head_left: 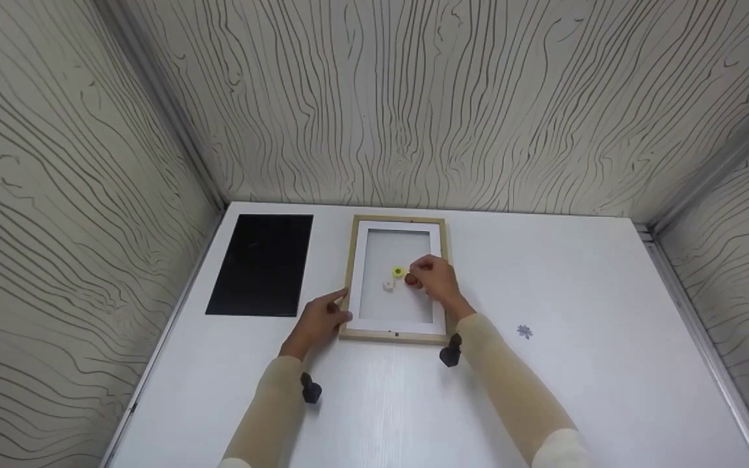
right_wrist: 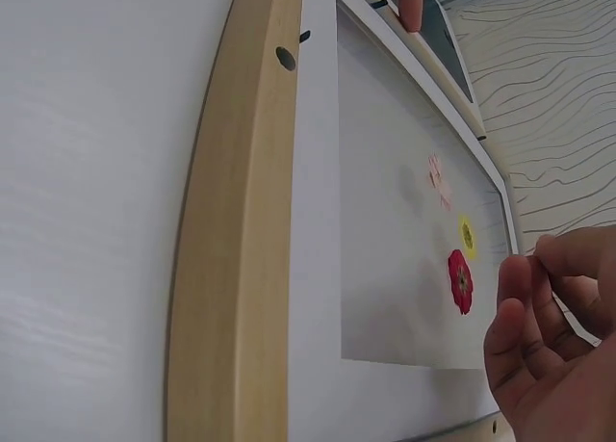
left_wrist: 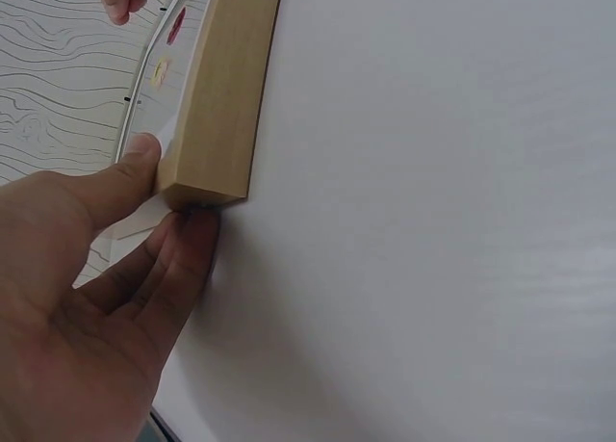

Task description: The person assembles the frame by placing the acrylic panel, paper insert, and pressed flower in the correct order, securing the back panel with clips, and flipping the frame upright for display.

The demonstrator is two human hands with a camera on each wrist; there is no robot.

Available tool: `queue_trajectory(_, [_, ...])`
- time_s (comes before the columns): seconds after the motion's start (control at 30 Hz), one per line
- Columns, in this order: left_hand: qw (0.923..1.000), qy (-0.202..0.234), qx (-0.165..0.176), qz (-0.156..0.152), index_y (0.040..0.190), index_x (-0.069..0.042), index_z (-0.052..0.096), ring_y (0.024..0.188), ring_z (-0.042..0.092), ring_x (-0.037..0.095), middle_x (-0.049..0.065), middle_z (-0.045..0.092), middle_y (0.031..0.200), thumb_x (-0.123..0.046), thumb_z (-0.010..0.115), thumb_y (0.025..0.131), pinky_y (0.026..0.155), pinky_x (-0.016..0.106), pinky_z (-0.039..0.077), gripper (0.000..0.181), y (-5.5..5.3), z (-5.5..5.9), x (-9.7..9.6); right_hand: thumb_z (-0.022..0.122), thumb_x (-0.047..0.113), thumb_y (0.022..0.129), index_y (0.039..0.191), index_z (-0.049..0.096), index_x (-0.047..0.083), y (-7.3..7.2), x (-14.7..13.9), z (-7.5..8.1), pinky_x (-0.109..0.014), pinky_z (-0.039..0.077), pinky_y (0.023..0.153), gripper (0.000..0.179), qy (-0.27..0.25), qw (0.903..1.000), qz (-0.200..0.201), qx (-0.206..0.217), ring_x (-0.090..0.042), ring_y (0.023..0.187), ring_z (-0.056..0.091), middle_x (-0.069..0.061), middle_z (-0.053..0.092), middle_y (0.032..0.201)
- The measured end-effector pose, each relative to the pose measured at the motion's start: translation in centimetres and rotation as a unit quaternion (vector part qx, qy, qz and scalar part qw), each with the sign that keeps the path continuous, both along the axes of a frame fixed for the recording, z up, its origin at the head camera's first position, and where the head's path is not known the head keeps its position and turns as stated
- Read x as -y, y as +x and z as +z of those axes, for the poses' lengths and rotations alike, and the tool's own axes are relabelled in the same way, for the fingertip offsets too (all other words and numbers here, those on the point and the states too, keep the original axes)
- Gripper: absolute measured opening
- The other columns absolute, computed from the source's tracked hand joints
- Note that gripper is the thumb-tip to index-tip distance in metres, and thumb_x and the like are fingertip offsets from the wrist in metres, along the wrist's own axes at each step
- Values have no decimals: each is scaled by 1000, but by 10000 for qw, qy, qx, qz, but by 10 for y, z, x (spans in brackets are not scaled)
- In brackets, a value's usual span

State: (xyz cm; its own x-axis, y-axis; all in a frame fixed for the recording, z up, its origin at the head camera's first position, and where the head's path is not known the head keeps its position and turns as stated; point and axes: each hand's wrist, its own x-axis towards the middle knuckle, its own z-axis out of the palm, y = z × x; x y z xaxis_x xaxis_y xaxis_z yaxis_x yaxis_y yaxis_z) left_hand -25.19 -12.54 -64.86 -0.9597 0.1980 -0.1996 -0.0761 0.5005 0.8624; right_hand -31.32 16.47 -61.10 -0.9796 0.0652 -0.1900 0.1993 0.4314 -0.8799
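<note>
A light wooden picture frame (head_left: 348, 260) with a white mat (head_left: 359, 279) lies on the table. My left hand (head_left: 318, 320) grips the frame's lower left edge, thumb on top and fingers against the side. Inside the mat opening, on the clear pane (right_wrist: 385, 298), lie a red flower (right_wrist: 461, 282), a yellow flower (right_wrist: 468, 235) and a pale pink flower (right_wrist: 439, 180), all flat like pressed blossoms. Close over the red flower is my right hand (head_left: 438, 279), its thumb and fingertips drawn together. No thing shows between them, and the red flower appears apart from the fingertips.
A black rectangular panel (head_left: 261, 266) lies left of the frame. Right of my right forearm, a small greyish-violet flower shape (head_left: 525, 331) lies on the white table (head_left: 608, 390). Wood-grain patterned walls (head_left: 374, 97) stand behind and at both sides.
</note>
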Motion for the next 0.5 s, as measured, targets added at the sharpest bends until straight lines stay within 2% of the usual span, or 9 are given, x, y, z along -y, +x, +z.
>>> queue_trajectory(0.17, [10000, 12, 43, 39, 160, -22, 51, 85, 61, 14, 5, 67, 103, -22, 74, 101, 80, 30, 53, 62, 0, 1, -1, 66, 19, 105, 114, 74, 5, 7, -12, 4, -25, 50, 63, 18, -32, 9999, 73, -70, -29, 90, 71, -11, 72, 106])
queue_trajectory(0.5, [10000, -25, 11, -24, 159, -20, 52, 83, 61, 14, 4, 67, 101, -22, 75, 101, 79, 30, 53, 63, -3, -4, 0, 67, 16, 104, 114, 73, 2, 21, -44, 8, -23, 50, 61, 18, 110, 9994, 65, -318, -24, 81, 69, -11, 70, 103])
